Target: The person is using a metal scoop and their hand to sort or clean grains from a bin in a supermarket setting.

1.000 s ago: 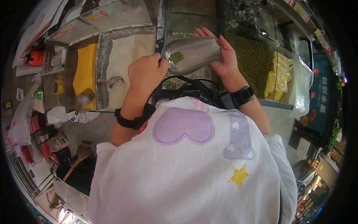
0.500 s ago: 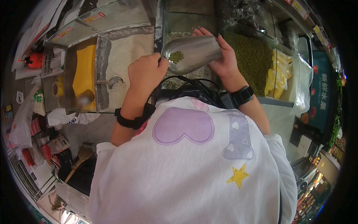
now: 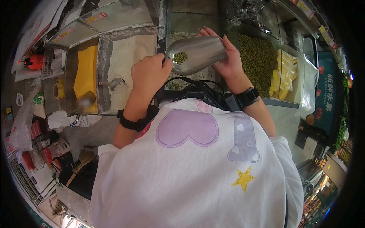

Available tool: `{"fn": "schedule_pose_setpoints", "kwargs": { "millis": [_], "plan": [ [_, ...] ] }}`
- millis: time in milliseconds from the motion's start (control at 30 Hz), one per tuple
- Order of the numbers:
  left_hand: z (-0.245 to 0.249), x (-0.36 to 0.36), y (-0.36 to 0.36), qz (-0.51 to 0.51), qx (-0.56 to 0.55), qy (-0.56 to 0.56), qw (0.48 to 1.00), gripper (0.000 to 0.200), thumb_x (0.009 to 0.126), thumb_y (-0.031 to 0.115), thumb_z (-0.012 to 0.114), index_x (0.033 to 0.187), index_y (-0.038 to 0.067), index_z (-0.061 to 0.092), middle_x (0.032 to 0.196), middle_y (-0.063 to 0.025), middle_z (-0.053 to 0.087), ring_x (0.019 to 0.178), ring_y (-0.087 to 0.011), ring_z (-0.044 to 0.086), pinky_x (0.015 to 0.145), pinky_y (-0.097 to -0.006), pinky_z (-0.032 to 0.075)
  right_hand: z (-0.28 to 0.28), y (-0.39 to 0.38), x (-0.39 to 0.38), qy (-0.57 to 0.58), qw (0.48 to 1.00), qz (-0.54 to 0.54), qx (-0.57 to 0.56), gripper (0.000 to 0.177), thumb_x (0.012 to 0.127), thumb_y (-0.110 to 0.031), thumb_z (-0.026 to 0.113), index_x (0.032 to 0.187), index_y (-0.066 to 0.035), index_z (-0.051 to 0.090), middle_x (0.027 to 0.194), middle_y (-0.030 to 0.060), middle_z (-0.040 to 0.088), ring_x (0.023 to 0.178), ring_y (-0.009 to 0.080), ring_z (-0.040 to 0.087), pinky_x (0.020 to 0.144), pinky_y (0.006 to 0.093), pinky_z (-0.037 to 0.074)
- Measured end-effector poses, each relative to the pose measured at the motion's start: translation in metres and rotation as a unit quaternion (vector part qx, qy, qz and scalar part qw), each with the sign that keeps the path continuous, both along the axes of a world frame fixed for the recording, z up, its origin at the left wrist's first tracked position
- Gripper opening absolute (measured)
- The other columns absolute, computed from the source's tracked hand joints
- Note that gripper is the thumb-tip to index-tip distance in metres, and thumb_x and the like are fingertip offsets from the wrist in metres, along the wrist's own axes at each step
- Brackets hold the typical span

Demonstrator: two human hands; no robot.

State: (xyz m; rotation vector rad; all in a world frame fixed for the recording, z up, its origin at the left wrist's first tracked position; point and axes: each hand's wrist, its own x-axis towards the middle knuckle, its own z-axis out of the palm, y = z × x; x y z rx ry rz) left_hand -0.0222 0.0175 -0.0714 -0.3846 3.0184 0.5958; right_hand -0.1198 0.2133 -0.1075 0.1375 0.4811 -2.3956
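A shiny metal scoop (image 3: 203, 53) lies tilted between my hands, with a small heap of green mung beans (image 3: 180, 57) near its rounded left end. My left hand (image 3: 151, 74) is closed, thumb and index finger pinched at the scoop's left rim. From the right, my right hand (image 3: 229, 62) cups the scoop's squarer end, palm up, with fingers stretched behind and beneath the metal. The scoop's handle is not visible. Below it, a glass-walled bin (image 3: 175, 36) holds some scattered green beans.
White flour (image 3: 129, 51) with a small scoop (image 3: 116, 83) in it fills a bin to the left. Beside it is a bin with yellow contents (image 3: 86, 68). On the right are a bin of mung beans (image 3: 256, 62) and yellow packets (image 3: 285, 72). Black cables (image 3: 194, 86) lie before my chest.
Almost nothing differs. The scoop, the beans in it and both hands have shifted very slightly to the right.
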Motion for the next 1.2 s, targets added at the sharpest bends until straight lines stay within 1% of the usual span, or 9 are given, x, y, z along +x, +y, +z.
{"fn": "schedule_pose_setpoints", "kwargs": {
  "millis": [333,433,600,833,900,933,1000,1100,1200],
  "plan": [
    [-0.002,-0.001,-0.001,0.001,-0.008,0.004,1.000,0.028,0.079,0.031,0.048,0.072,0.008,0.062,0.065,-0.0151,0.060,0.064,-0.0350,0.059,0.057,-0.0431,0.044,-0.003,0.000,-0.002,0.019,1.000,-0.013,0.019,0.048,0.096,-0.027,0.031,0.135,0.001,0.029,0.138,0.0168,0.035,0.130,0.0300,0.028,0.109,0.0411,0.024],
    [-0.002,-0.002,-0.001,0.003,0.004,0.000,1.000,0.029,0.079,0.032,0.049,0.072,0.007,0.061,0.065,-0.0155,0.060,0.064,-0.0353,0.059,0.057,-0.0433,0.044,-0.005,0.000,-0.004,0.015,1.000,-0.009,-0.003,0.048,0.095,-0.025,0.033,0.135,0.001,0.029,0.137,0.0168,0.036,0.130,0.0297,0.029,0.109,0.0409,0.023],
    [-0.002,-0.002,0.000,0.002,-0.002,0.006,1.000,0.029,0.079,0.032,0.049,0.071,0.007,0.060,0.065,-0.0156,0.060,0.064,-0.0355,0.058,0.057,-0.0435,0.044,-0.003,-0.001,-0.005,0.031,0.999,-0.014,0.036,0.047,0.093,-0.021,0.037,0.134,0.002,0.031,0.134,0.0167,0.040,0.129,0.0300,0.031,0.108,0.0410,0.025],
    [-0.005,-0.002,-0.001,0.000,-0.009,0.018,1.000,0.030,0.078,0.031,0.051,0.068,0.005,0.061,0.064,-0.0170,0.060,0.062,-0.0351,0.060,0.057,-0.0439,0.046,-0.010,0.001,-0.007,0.013,1.000,-0.013,0.018,0.046,0.093,-0.021,0.038,0.132,0.003,0.034,0.131,0.0168,0.043,0.128,0.0292,0.033,0.107,0.0411,0.027],
    [-0.004,-0.002,-0.002,0.001,-0.007,0.013,1.000,0.029,0.078,0.031,0.049,0.070,0.006,0.061,0.064,-0.0162,0.060,0.063,-0.0353,0.059,0.058,-0.0434,0.045,-0.015,0.003,-0.009,-0.055,0.998,-0.041,-0.010,0.043,0.093,-0.020,0.035,0.130,0.004,0.036,0.129,0.0168,0.045,0.125,0.0285,0.036,0.106,0.0406,0.028],
    [-0.004,-0.002,-0.002,0.004,-0.004,0.009,1.000,0.028,0.079,0.031,0.048,0.072,0.007,0.061,0.065,-0.0155,0.059,0.064,-0.0355,0.058,0.058,-0.0429,0.044,-0.016,0.003,-0.009,-0.055,0.998,-0.042,-0.010,0.043,0.093,-0.020,0.035,0.130,0.004,0.036,0.129,0.0168,0.045,0.125,0.0285,0.036,0.106,0.0406,0.028],
    [-0.003,-0.002,-0.004,0.010,0.002,0.011,1.000,0.028,0.078,0.031,0.049,0.070,0.007,0.061,0.064,-0.0148,0.060,0.064,-0.0345,0.059,0.058,-0.0431,0.045,-0.019,0.002,-0.010,-0.178,0.964,-0.114,0.162,0.039,0.094,-0.019,0.032,0.123,0.005,0.041,0.123,0.0164,0.048,0.117,0.0286,0.042,0.105,0.0412,0.029],
    [-0.003,0.000,-0.007,0.018,0.003,0.009,1.000,0.028,0.078,0.031,0.050,0.068,0.007,0.060,0.063,-0.0138,0.060,0.063,-0.0334,0.059,0.057,-0.0433,0.045,-0.023,0.004,-0.008,-0.242,0.939,-0.142,0.199,0.035,0.094,-0.018,0.030,0.117,0.005,0.045,0.118,0.0161,0.048,0.110,0.0284,0.045,0.104,0.0423,0.030],
    [-0.003,0.003,-0.016,0.028,0.005,0.014,1.000,0.028,0.078,0.031,0.049,0.068,0.007,0.060,0.064,-0.0138,0.059,0.064,-0.0333,0.059,0.058,-0.0432,0.045,-0.021,0.004,-0.005,-0.225,0.947,-0.127,0.192,0.033,0.095,-0.017,0.030,0.113,0.005,0.046,0.116,0.0166,0.046,0.108,0.0285,0.045,0.103,0.0422,0.030]
  ]
}}
